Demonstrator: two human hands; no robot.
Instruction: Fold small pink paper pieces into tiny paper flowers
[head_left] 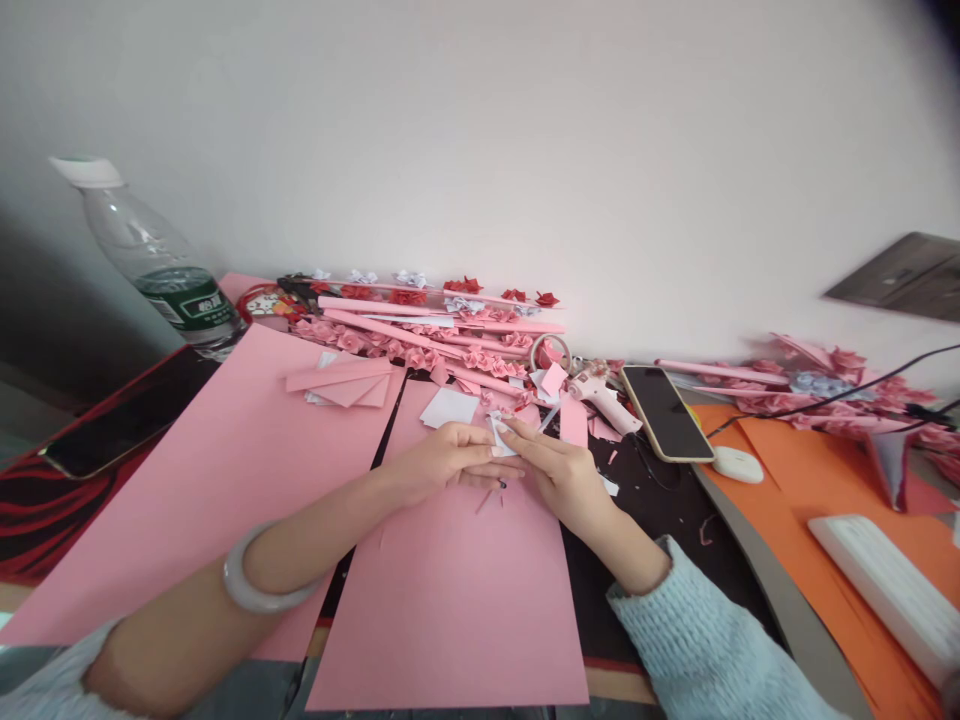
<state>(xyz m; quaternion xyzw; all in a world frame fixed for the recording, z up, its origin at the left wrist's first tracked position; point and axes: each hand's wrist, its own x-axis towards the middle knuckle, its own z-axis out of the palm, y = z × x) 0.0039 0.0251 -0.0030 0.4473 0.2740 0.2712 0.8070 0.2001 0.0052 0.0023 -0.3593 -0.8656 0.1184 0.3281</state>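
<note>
Both hands meet over the middle pink sheet (pixel 450 600), around a small folded piece of white paper (pixel 501 436). My left hand (pixel 442 462) grips the paper from the left, its fingers partly overlapped by the other hand. My right hand (pixel 559 475) presses its fingers onto the paper's top and right side. Just beyond them lies a white paper square (pixel 448 408). Tiny pink scraps (pixel 484 502) are scattered below the fingers. A pink hot glue gun (pixel 606 397) rests to the right of the hands.
Paper flowers on pink rolled stems (pixel 420 335) are heaped along the wall. A water bottle (pixel 161 255) stands at left, near a dark phone (pixel 127 410). Another phone (pixel 666 412), a white earbud case (pixel 738 464), orange sheets (pixel 780 500) and a white power strip (pixel 885 590) lie at right.
</note>
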